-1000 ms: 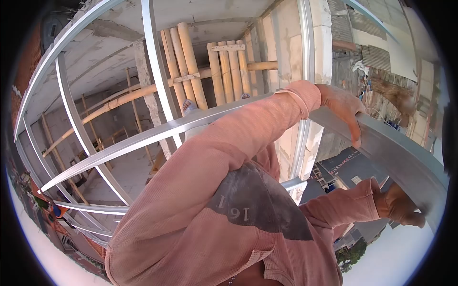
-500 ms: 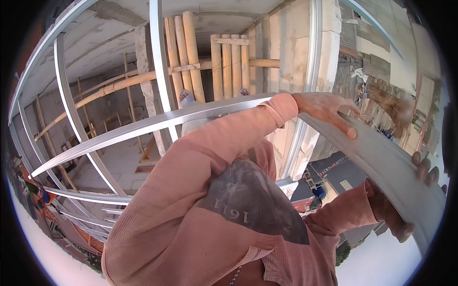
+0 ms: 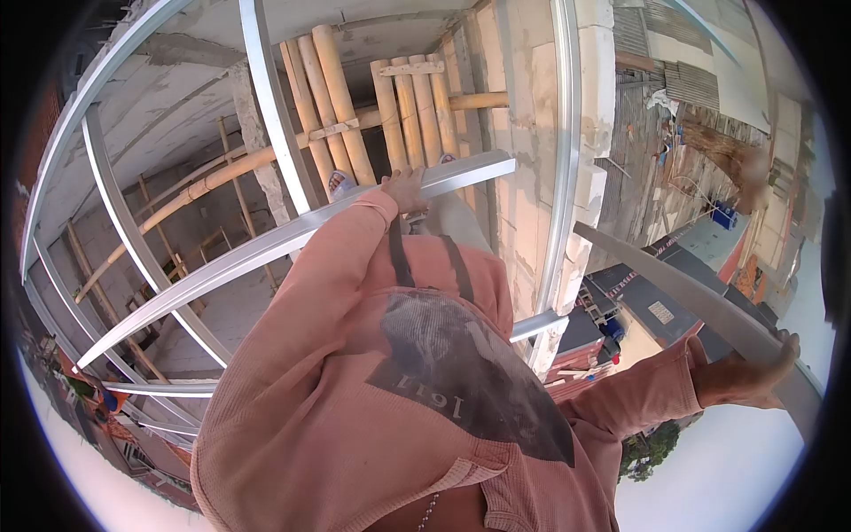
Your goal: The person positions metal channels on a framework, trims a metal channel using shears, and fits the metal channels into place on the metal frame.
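Observation:
My left hand point(image 3: 403, 189) is closed over a silver metal channel point(image 3: 292, 232). The channel slants from its cut end near the block wall down to the far left, in front of my chest. Out on the right, my right hand point(image 3: 745, 377) grips a long, flat grey strip point(image 3: 678, 282), fingers curled over its upper edge. One end of this strip lies close to the wall's outer side; its other end runs out of sight at lower right. I cannot tell whether the strip is metal or board.
Upright metal studs point(image 3: 273, 106) and another stud point(image 3: 565, 151) frame the opening. Bamboo poles point(image 3: 332, 106) form a platform under my feet, beside a pale block wall point(image 3: 523, 115). Beyond the wall, roofs and ground point(image 3: 656, 310) lie far below. A bamboo rail point(image 3: 208, 176) crosses the left.
My left hand has left the grey strip and moved left onto the metal channel. The strip now appears narrower, still in my right hand, which has shifted slightly up.

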`<action>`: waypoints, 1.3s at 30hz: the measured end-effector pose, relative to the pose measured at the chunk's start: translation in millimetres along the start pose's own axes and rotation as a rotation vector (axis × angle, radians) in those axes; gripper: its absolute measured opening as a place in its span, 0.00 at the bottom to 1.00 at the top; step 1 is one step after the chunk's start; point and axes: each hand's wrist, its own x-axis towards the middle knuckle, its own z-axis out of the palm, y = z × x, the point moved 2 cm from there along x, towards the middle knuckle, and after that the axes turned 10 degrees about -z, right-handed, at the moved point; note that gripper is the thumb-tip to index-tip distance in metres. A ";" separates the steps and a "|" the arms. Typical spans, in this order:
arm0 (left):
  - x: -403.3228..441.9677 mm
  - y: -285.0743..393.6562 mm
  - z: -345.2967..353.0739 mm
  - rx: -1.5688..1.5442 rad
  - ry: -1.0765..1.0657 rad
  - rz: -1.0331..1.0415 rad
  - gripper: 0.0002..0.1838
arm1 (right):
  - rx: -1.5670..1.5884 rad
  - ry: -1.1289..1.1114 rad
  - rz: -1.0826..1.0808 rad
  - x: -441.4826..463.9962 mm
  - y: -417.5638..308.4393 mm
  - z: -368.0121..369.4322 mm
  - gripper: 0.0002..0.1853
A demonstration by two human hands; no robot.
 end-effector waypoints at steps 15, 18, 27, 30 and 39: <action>-59.8 123.3 -224.7 0.705 0.714 0.487 0.35 | 0.124 -0.019 -0.038 -1.5 -25.3 23.8 0.27; -114.5 176.6 -298.9 -0.404 0.565 0.666 0.35 | -0.001 -0.203 -0.062 1.1 -27.4 25.4 0.36; -230.9 253.5 -419.5 -1.254 1.215 1.255 0.36 | -0.113 -0.757 -0.351 -20.3 -0.8 101.4 0.53; -269.2 208.0 -399.1 -1.345 1.066 1.137 0.35 | 0.147 -0.860 -0.436 -25.9 -18.8 122.2 0.49; -465.1 62.8 -305.4 -0.590 0.711 0.676 0.31 | 0.367 -0.224 -1.776 -31.7 -125.8 159.5 0.43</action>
